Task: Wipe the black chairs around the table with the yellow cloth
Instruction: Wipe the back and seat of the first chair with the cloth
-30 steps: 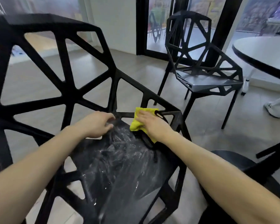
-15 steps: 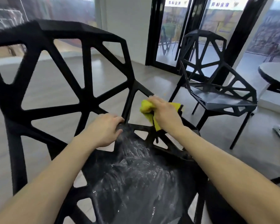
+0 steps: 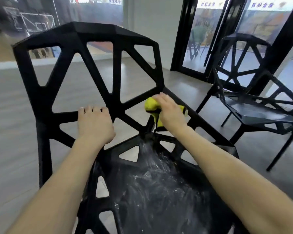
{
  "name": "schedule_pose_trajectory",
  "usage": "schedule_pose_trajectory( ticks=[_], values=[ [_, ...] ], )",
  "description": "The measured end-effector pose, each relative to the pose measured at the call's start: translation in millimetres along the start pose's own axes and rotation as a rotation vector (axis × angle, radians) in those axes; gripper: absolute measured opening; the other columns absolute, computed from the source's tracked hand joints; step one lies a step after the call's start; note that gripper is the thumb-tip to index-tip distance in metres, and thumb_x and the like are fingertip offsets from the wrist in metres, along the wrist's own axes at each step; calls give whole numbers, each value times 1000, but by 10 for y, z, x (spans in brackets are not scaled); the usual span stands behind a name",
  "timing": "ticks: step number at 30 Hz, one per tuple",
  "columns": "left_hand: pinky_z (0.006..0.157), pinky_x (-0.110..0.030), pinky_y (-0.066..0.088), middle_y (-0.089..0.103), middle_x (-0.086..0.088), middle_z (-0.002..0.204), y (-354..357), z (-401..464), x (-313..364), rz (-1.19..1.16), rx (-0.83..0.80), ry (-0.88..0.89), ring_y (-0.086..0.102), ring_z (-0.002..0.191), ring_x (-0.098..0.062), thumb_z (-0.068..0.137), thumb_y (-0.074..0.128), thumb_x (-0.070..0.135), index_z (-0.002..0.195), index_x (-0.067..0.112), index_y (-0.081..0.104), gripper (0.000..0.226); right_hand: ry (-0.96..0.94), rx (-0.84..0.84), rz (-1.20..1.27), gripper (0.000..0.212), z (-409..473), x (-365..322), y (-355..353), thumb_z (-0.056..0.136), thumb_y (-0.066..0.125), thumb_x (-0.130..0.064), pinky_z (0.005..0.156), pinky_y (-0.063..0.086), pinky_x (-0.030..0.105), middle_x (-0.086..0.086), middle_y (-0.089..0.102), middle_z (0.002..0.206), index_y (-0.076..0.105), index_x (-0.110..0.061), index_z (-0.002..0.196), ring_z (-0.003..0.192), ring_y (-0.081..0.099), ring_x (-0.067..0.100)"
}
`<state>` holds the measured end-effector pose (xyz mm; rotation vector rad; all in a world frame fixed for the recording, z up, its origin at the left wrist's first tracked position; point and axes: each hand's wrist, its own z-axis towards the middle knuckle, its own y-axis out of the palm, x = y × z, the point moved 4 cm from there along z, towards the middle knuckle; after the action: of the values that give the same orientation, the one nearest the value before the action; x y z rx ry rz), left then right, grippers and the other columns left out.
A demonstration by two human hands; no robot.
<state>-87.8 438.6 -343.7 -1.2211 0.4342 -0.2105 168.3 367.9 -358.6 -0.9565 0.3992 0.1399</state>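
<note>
**Cloth on the right-hand strut, backrest rising to the left**

The right hand (image 3: 172, 114) holds the yellow cloth (image 3: 151, 105) bunched under its palm and fingers, pressed against a slanting strut at the near black chair (image 3: 85, 36)'s right side, where backrest meets armrest. That strut runs lengthwise from the backrest's lower right corner down toward the person, so the stroke it invites is along the bar, not across it. The cloth pokes out on the hand's left, toward the open lattice of the backrest.

The left hand (image 3: 94, 124) carries no cloth; its fingers are hooked over a horizontal bar of the backrest, curled round it, probably to steady the chair. It is the nearer hand to the backrest's tall left half, yet only the right one can wipe, so reaching those bars likely means crossing leftward and upward past the centre node.

The seat (image 3: 159, 188) below shows pale wet smears. A second black chair (image 3: 254, 114) stands well apart to the right, seemingly not yet wiped.
</note>
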Motion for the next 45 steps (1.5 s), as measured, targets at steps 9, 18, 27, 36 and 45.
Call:
schedule_pose_trajectory(
  ticks=[9, 18, 27, 36, 45],
  values=[
    [87, -42, 45, 58, -5, 83, 5, 368, -115, -213, 83, 37, 65, 101, -37, 88, 58, -5, 110, 16, 77, 35, -84, -503, -60, 73, -233, 138, 229, 87, 48, 11, 117, 37, 28, 1, 54, 159, 61, -24, 149, 149, 46, 21],
    [78, -47, 46, 49, -5, 60, 410, 956, -102, -269, 237, 197, 53, 82, -40, 82, 56, -13, 108, 19, 83, 49, -216, -481, -117, 56, -629, 319, 673, 103, 47, -17, 129, 23, 40, 1, 40, 167, 46, -24, 159, 156, 31, 25],
    [133, -51, 15, 34, -12, 172, 192, 378, -282, 44, -36, 351, 27, 161, -31, 101, 58, 34, 160, 22, 42, 62, -105, -573, -110, 42, -554, 80, 535, 106, 56, -34, 120, 38, 38, 3, 53, 159, 58, -35, 148, 146, 48, 27],
    [83, -40, 54, 58, 1, 64, 47, -760, -583, 117, -104, 348, 63, 74, -32, 104, 49, 55, 71, 21, 60, 48, -113, -628, 126, 46, -598, -42, 743, 101, 56, 4, 114, 29, 8, 1, 55, 157, 64, -14, 143, 146, 46, 11],
    [52, -31, 38, 41, 7, 46, 159, -263, -728, -100, 169, 378, 52, 47, -25, 97, 59, 45, 63, 22, 66, 42, 146, -460, 129, 27, -354, -4, 489, 107, 60, -30, 97, 49, 43, 8, 71, 128, 64, -19, 131, 119, 64, 30]
  ],
)
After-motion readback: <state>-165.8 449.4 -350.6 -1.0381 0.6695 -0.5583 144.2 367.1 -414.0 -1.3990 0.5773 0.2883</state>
